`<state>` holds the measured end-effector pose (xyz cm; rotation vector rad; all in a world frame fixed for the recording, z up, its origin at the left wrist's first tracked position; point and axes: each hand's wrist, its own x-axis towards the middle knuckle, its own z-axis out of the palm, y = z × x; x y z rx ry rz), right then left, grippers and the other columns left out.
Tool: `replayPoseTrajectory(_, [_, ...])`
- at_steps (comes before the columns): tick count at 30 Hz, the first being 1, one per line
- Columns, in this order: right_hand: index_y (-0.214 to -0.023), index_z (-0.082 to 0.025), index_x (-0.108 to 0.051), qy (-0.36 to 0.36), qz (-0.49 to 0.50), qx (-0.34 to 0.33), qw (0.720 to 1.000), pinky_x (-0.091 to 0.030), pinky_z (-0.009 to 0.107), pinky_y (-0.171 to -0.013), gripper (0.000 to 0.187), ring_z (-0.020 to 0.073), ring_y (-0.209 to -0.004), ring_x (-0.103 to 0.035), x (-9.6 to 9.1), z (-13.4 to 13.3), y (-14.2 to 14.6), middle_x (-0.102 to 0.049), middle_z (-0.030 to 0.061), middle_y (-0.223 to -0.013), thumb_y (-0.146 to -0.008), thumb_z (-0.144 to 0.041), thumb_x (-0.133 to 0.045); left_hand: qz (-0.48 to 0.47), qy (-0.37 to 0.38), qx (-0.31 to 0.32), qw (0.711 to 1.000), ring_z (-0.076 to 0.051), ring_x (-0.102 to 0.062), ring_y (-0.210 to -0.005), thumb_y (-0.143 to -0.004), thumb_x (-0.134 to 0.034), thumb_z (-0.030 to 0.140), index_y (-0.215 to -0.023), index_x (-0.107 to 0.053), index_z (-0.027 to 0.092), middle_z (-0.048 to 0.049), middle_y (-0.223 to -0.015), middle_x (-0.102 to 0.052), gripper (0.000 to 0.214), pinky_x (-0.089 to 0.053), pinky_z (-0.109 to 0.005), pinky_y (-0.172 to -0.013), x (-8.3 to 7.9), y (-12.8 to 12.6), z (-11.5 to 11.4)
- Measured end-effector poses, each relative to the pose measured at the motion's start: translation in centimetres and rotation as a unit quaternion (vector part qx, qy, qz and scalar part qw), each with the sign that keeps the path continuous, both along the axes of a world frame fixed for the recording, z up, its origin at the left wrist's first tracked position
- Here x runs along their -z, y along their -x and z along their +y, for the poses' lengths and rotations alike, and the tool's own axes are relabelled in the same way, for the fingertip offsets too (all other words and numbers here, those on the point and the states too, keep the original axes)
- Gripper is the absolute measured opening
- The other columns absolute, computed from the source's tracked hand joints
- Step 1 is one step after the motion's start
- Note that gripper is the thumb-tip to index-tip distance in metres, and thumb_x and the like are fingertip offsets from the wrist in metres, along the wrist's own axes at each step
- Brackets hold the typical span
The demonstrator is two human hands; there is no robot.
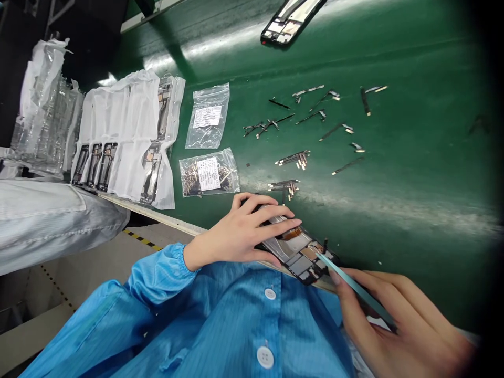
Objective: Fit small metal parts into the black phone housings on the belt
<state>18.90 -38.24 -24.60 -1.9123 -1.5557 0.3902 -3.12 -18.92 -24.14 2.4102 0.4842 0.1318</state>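
Observation:
My left hand (pixel 244 231) lies over an opened phone frame (pixel 297 254) at the near edge of the green table, fingers curled around it and holding it down. My right hand (pixel 394 320) pinches light blue tweezers (pixel 354 286), whose tip touches the frame's right end near a small dark part. Both sleeves are blue. Several thin flex cables (pixel 293 157) lie scattered on the mat just beyond the frame.
Two clear labelled bags (pixel 207 115) (pixel 208 173) of small parts lie to the left on the green mat (pixel 413 173). White pouches holding phone frames (pixel 118 142) are stacked at far left. Another phone frame (pixel 289 21) rests at the top. Someone's grey sleeve (pixel 47 220) is at left.

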Motion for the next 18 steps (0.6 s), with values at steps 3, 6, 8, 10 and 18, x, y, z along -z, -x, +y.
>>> replayPoseTrajectory(3, [-0.108, -0.021, -0.070, -0.003, -0.007, 0.000, 1.000, -0.052, 0.030, -0.077, 0.005, 0.0153, -0.076, -0.068, -0.1, -0.1, 0.0, -0.073, 0.0020, -0.098, -0.107, -0.026, -0.068, 0.009, 0.018, -0.005, 1.000, -0.039, -0.050, -0.142, -0.098, -0.066, 0.071, -0.158, -0.058, 0.032, -0.0118, -0.152, -0.065, 0.072, -0.024, -0.054, -0.121, -0.2, -0.2, 0.1])
replayPoseTrajectory(6, [-0.110, -0.020, -0.070, -0.001, -0.021, -0.010, 1.000, -0.053, 0.031, -0.081, 0.007, 0.0159, -0.075, -0.068, -0.2, -0.1, -0.1, -0.073, 0.0027, -0.098, -0.107, -0.026, -0.068, 0.021, 0.045, -0.002, 0.999, -0.039, -0.051, -0.142, -0.100, -0.063, 0.072, -0.156, -0.061, 0.032, -0.0106, -0.152, -0.067, 0.068, -0.023, -0.053, -0.120, -0.4, -0.4, 0.3])
replayPoseTrajectory(8, [-0.108, -0.020, -0.070, 0.001, -0.007, -0.007, 1.000, -0.053, 0.031, -0.076, 0.008, 0.0154, -0.074, -0.067, -0.3, 0.0, 0.0, -0.073, 0.0028, -0.098, -0.107, -0.028, -0.068, 0.016, 0.054, 0.000, 0.998, -0.040, -0.052, -0.142, -0.099, -0.064, 0.073, -0.154, -0.063, 0.031, -0.0107, -0.151, -0.068, 0.069, -0.023, -0.052, -0.118, -0.4, -0.5, 0.5])
replayPoseTrajectory(10, [-0.104, -0.020, -0.070, 0.004, 0.016, 0.011, 1.000, -0.050, 0.029, -0.070, 0.008, 0.0145, -0.074, -0.067, -0.3, 0.2, 0.6, -0.073, 0.0023, -0.096, -0.107, -0.028, -0.069, 0.012, 0.064, -0.002, 0.998, -0.039, -0.053, -0.141, -0.099, -0.065, 0.072, -0.153, -0.064, 0.030, -0.0110, -0.150, -0.068, 0.068, -0.023, -0.052, -0.117, -0.3, -0.6, 0.6])
replayPoseTrajectory(18, [-0.110, -0.013, -0.073, -0.058, -0.117, 0.051, 0.990, -0.053, 0.031, -0.066, 0.016, 0.0209, -0.078, -0.073, 0.6, -0.3, 3.3, -0.078, 0.0093, -0.100, -0.096, -0.013, -0.080, -0.013, 0.042, 0.011, 0.999, -0.038, -0.056, -0.141, -0.099, -0.067, 0.067, -0.154, -0.063, 0.029, -0.0114, -0.151, -0.068, 0.067, -0.023, -0.051, -0.114, 0.4, -0.3, 0.8])
